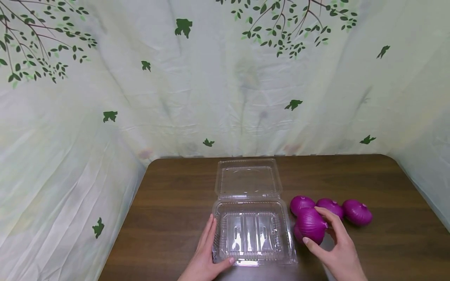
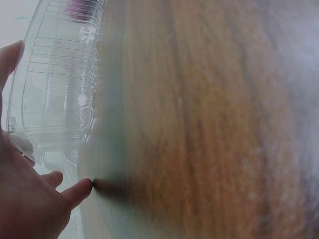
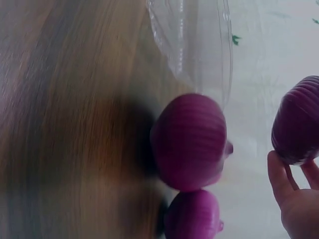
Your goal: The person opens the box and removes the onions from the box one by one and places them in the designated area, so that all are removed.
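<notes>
A clear plastic clamshell container (image 1: 254,258) lies on the table with its lid (image 1: 248,182) folded back. My left hand (image 1: 207,249) rests against its front left corner, fingers straight along the left side and thumb over the front rim. To the right, my right hand (image 1: 339,246) holds a purple onion (image 1: 311,225) between thumb and fingers. In the right wrist view that held onion (image 3: 299,122) is raised off the table. Partly hidden under it in the head view is another onion (image 1: 298,234).
Behind the held onion, three more onions sit in a row: a left one (image 1: 301,203), a middle one (image 1: 330,207) and a right one (image 1: 357,212). The brown wooden table (image 1: 168,218) ends at a leaf-patterned curtain (image 1: 228,97).
</notes>
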### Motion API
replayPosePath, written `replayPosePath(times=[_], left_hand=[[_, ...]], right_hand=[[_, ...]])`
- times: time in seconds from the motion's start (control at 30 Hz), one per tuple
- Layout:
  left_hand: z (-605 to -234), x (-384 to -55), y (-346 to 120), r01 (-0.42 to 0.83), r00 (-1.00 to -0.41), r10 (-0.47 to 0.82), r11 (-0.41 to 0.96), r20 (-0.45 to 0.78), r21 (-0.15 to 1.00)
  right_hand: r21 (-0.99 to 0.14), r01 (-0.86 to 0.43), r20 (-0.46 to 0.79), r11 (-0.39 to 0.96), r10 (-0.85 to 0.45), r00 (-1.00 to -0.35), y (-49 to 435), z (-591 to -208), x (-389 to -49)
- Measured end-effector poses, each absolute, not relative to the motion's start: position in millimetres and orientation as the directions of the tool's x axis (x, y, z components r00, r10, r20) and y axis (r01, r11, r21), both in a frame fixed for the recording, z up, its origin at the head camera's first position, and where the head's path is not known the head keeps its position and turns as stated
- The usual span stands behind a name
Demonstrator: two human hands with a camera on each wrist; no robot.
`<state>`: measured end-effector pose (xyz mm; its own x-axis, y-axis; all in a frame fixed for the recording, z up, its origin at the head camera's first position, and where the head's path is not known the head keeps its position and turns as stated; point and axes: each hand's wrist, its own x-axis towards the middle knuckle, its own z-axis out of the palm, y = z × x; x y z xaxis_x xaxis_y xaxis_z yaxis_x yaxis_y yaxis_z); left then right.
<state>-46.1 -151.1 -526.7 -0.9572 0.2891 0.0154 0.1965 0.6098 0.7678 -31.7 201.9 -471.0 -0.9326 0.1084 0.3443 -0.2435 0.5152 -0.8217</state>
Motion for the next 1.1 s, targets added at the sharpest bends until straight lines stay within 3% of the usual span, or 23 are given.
replayPosePath(times=[0.3, 0.87, 1.1], left_hand=[[-528, -46, -151, 0.221, -0.955, 0.293, 0.608, 0.044, 0.762], [-527, -46, -150, 0.209, -0.957, 0.288, 0.609, 0.032, 0.765], [-529, -45, -150, 0.219, -0.955, 0.295, 0.604, 0.041, 0.767]], right_hand=[[-0.819, -0.195, 0.325, 0.540, 0.157, -0.932, 220, -471, -27], [-0.772, -0.199, 0.340, 0.604, 0.128, -0.932, 256, -478, -23], [-0.741, -0.097, 0.261, 0.664, 0.152, -0.953, 271, -484, -17]])
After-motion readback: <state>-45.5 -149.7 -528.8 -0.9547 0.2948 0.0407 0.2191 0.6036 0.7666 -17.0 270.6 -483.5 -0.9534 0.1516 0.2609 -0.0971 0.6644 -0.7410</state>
